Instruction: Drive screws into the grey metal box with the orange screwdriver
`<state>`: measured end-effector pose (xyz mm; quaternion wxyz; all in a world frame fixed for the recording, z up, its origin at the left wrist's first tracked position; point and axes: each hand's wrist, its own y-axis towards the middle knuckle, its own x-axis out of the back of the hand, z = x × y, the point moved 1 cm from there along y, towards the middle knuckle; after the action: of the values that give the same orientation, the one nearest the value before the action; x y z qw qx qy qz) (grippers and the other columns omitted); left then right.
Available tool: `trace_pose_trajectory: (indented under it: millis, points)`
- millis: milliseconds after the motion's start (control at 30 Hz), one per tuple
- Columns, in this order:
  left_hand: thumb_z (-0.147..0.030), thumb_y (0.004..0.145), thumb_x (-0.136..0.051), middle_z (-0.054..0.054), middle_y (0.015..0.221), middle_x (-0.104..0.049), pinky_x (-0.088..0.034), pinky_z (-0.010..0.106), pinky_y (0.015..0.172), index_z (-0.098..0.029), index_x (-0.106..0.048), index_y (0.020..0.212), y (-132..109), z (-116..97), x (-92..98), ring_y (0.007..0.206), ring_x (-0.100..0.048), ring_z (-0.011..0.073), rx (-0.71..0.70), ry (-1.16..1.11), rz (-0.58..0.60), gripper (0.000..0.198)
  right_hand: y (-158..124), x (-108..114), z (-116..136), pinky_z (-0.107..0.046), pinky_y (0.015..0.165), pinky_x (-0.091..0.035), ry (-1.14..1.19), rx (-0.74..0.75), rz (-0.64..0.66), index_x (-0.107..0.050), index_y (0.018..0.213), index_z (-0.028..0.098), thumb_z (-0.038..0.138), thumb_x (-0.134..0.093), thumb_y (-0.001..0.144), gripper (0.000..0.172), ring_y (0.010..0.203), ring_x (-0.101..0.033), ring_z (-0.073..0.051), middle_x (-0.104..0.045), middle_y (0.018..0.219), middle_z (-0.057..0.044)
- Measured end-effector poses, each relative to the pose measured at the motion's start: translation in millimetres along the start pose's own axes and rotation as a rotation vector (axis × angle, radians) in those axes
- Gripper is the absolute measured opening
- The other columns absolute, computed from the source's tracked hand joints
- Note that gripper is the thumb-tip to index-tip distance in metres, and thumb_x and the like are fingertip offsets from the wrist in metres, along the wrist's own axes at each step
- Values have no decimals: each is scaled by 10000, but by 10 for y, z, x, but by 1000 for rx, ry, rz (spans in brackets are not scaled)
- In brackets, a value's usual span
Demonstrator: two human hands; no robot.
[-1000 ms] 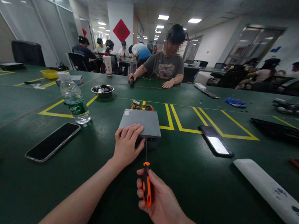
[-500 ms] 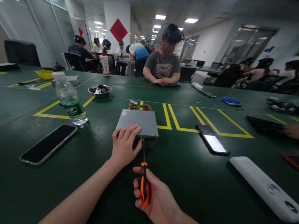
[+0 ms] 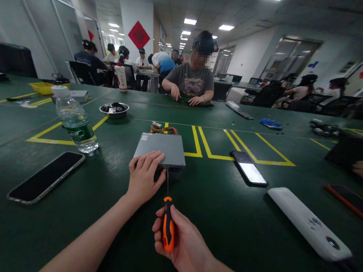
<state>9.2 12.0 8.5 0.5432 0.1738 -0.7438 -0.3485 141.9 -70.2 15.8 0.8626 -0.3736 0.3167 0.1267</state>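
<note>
A grey metal computer power supply [image 3: 164, 145] lies on the green table, with a bundle of coloured cables [image 3: 164, 129] behind it. My left hand [image 3: 145, 173] grips its near left corner, fingers over the top and thumb at the near side. In my right hand [image 3: 180, 235] is a screwdriver [image 3: 168, 227] with an orange and black handle, fingers wrapped round it. Its shaft points away from me and its tip meets the near face of the power supply, close to my left thumb. What the tip touches is too small to make out.
To the left are a dark phone [image 3: 47, 178], a water bottle [image 3: 76, 120] and a metal bowl [image 3: 114, 109] of small dark parts. On the right lie a lit phone [image 3: 249, 169], a long white device [image 3: 308, 223] and an orange-edged phone [image 3: 356, 204]. A person [image 3: 192, 76] sits opposite.
The whole view has shifted slightly, so things sit further left. My hands, the screwdriver and the power supply keep nearly the same places together. The hands of the person opposite have moved apart.
</note>
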Motion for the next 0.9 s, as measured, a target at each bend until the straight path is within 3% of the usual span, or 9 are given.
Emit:
trace_pose_trajectory:
  millis: [100,233,333,533,633,733,900]
  points:
    - [-280,806,-488,39,1212,-548,-234,408,931,-247,-475,1169,-4,4,2,1133,-455,214,5,2,3,364,23,13,-20,-174,454,-349,13,-11,8,-539,939,124,379,-351,887,322,513,-506,-72,-584,660,-39]
    - [-286,812,-479,43,1221,-540,-235,406,933,-249,-475,1171,-4,8,14,1142,-449,214,12,-9,15,361,49,79,-49,-153,415,-278,26,62,-5,-517,845,151,322,-544,800,179,497,-468,-48,-579,683,-12]
    - [-279,807,-487,48,1223,-538,-237,405,937,-250,-480,1171,-6,7,17,1146,-446,219,21,-21,12,365,42,107,-50,-147,429,-286,23,112,-19,-500,785,166,232,-630,731,155,523,-480,-45,-572,690,12]
    - [-275,806,-489,44,1227,-534,-235,403,947,-254,-472,1185,-9,1,18,1147,-445,216,31,-26,16,380,3,36,-17,-199,505,-392,48,-3,-29,-548,889,148,339,-494,822,210,548,-524,-85,-581,681,-19]
    - [-277,805,-487,46,1225,-537,-237,406,946,-255,-472,1187,-5,1,23,1146,-447,219,28,-20,19,382,14,16,-8,-180,462,-353,83,-34,7,-555,910,123,338,-454,839,249,501,-486,-71,-571,651,-33]
    - [-274,800,-494,43,1222,-539,-245,405,943,-255,-477,1184,-2,4,27,1141,-454,218,21,-11,17,385,45,46,-16,-160,438,-314,109,-12,-2,-538,831,138,276,-567,779,151,499,-477,-58,-581,673,-33]
    - [-286,809,-485,40,1226,-537,-238,398,951,-249,-481,1175,-4,7,24,1146,-450,210,25,-5,19,368,40,70,-11,-163,455,-338,131,44,-28,-520,786,162,255,-603,758,127,511,-502,-61,-589,689,-10]
